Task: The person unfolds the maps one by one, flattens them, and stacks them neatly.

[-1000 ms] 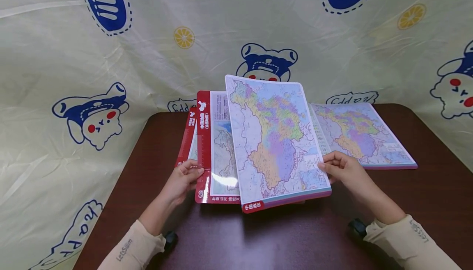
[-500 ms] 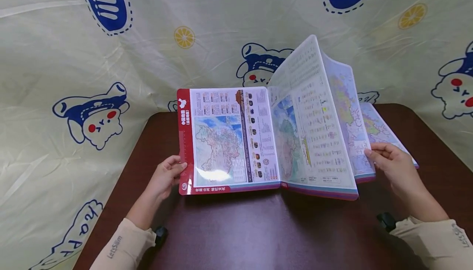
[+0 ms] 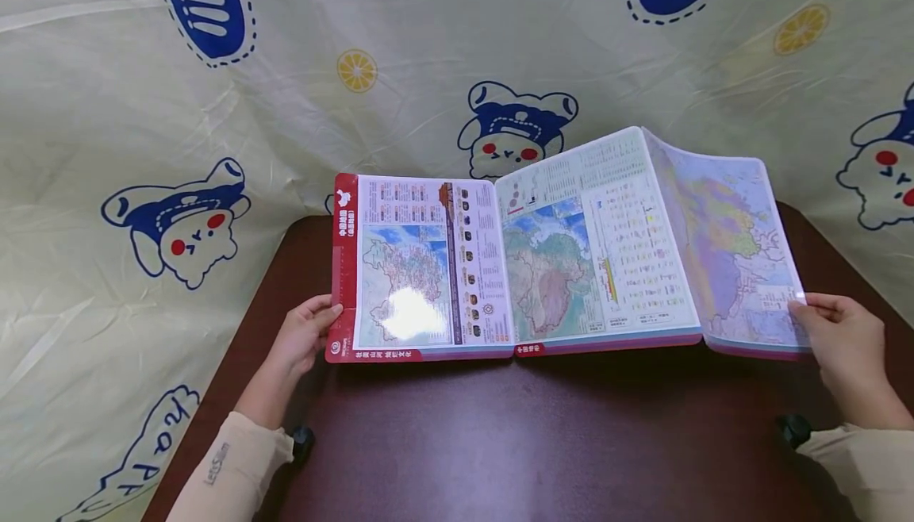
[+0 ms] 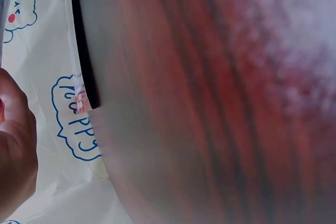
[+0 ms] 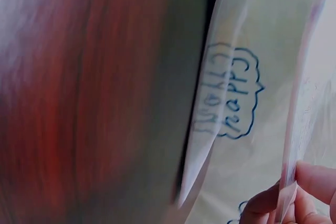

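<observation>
A fold-out map (image 3: pixel 553 288) of China, printed on glossy sheet, spreads across three panels in the head view. Its left panel has a red border, and the right panel bends back at a crease. My left hand (image 3: pixel 301 339) pinches the red left edge between thumb and fingers. At the far right edge, my right hand (image 3: pixel 846 343) pinches the third panel near its lower corner. The right wrist view shows the right hand's thumb and fingers (image 5: pixel 315 177) on both sides of the sheet. Another thin sheet (image 5: pixel 194 177) lies on the table there, mostly hidden in the head view.
Under the map is a dark brown wooden table (image 3: pixel 535 443) with a glossy top. A pale cloth backdrop (image 3: pixel 400 22) with cartoon bears and orange slices hangs behind it. Dark wrist cameras (image 3: pixel 303 444) sit at the cuffs.
The folded map has been opened out into three panels. My right hand has moved right with its edge, and my left hand slightly left. The second map behind is now covered.
</observation>
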`<state>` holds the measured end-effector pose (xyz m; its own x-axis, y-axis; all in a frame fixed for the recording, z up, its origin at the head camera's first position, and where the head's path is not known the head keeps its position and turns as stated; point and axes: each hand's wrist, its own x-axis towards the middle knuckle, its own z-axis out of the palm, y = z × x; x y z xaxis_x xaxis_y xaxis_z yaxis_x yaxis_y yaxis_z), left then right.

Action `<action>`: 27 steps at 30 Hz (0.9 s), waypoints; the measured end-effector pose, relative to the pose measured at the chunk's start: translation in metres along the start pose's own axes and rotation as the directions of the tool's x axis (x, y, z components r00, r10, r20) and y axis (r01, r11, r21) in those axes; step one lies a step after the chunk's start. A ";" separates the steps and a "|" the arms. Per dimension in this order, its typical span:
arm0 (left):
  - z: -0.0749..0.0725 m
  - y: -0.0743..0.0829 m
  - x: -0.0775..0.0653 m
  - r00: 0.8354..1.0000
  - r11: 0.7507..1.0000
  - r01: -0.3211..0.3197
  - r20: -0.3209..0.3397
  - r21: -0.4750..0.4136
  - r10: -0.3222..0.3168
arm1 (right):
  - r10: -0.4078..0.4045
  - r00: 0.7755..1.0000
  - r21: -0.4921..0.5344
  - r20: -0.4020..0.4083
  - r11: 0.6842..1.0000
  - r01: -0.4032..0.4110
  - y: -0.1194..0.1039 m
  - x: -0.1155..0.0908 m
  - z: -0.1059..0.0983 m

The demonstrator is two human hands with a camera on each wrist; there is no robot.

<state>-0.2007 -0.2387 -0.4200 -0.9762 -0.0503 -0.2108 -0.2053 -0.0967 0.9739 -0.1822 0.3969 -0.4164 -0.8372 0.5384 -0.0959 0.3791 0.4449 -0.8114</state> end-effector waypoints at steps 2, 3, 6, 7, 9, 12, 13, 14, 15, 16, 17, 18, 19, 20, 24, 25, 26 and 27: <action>-0.001 0.000 0.002 1.000 1.000 0.008 -0.006 0.007 -0.008 | 0.011 1.000 -0.029 -0.028 1.000 -0.012 0.003 0.004 -0.003; -0.002 0.000 0.002 1.000 1.000 0.011 -0.008 0.004 -0.011 | 0.014 0.999 -0.037 -0.037 0.999 -0.015 0.004 0.005 -0.004; -0.003 0.000 0.004 0.999 1.000 0.030 -0.027 0.004 -0.029 | 0.022 0.998 -0.076 -0.057 0.997 -0.026 0.005 0.009 -0.006; -0.004 0.000 0.004 0.999 0.999 0.036 -0.033 0.007 -0.036 | 0.027 0.997 -0.090 -0.067 0.995 -0.033 0.005 0.010 -0.007; -0.005 0.000 0.006 0.998 0.998 0.051 -0.046 0.027 -0.050 | 0.032 0.995 -0.108 -0.090 0.993 -0.041 0.006 0.013 -0.009; -0.005 -0.001 0.010 0.996 0.995 0.068 -0.056 0.071 -0.064 | 0.051 0.992 -0.124 -0.115 0.990 -0.065 0.008 0.016 -0.012; -0.005 -0.001 0.011 0.996 0.993 0.075 -0.057 0.090 -0.070 | 0.056 0.991 -0.129 -0.121 0.989 -0.071 0.009 0.017 -0.013; -0.005 -0.001 0.012 0.995 0.991 0.082 -0.063 0.110 -0.076 | 0.061 0.991 -0.135 -0.120 0.988 -0.078 0.010 0.019 -0.015; -0.005 -0.001 0.014 0.994 0.988 0.089 -0.066 0.129 -0.081 | 0.072 0.991 -0.141 -0.116 0.986 -0.089 0.011 0.020 -0.016; -0.005 0.000 0.015 0.993 0.984 0.098 -0.074 0.151 -0.088 | 0.073 0.991 -0.154 -0.116 0.984 -0.090 0.012 0.022 -0.017; -0.005 0.000 0.017 0.992 0.979 0.109 -0.079 0.173 -0.096 | 0.071 0.991 -0.168 -0.118 0.982 -0.090 0.013 0.023 -0.017; -0.005 0.000 0.018 0.990 0.974 0.122 -0.090 0.190 -0.106 | 0.071 0.991 -0.183 -0.116 0.979 -0.091 0.013 0.025 -0.018; -0.004 0.000 0.019 0.989 0.970 0.132 -0.096 0.206 -0.114 | 0.066 0.991 -0.192 -0.119 0.977 -0.088 0.014 0.026 -0.018; -0.004 -0.001 0.021 0.987 0.965 0.141 -0.100 0.220 -0.122 | 0.063 0.991 -0.199 -0.121 0.976 -0.086 0.014 0.028 -0.017; -0.003 -0.002 0.026 0.981 0.953 0.180 -0.117 0.242 -0.155 | 0.037 0.990 -0.221 -0.132 0.973 -0.066 0.014 0.032 -0.013; -0.003 -0.002 0.027 0.980 0.950 0.184 -0.116 0.251 -0.159 | 0.031 0.990 -0.224 -0.136 0.973 -0.061 0.015 0.033 -0.012; -0.002 -0.003 0.028 0.979 0.945 0.191 -0.123 0.264 -0.164 | 0.028 0.990 -0.227 -0.136 0.972 -0.059 0.014 0.033 -0.011; -0.002 -0.003 0.029 0.977 0.940 0.196 -0.132 0.280 -0.164 | 0.023 0.990 -0.234 -0.138 0.971 -0.055 0.014 0.033 -0.010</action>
<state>-0.2281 -0.2421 -0.4292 -0.9113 -0.1650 -0.3771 -0.4036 0.1780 0.8974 -0.2006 0.4287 -0.4250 -0.7661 0.6418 -0.0338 0.5060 0.5700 -0.6474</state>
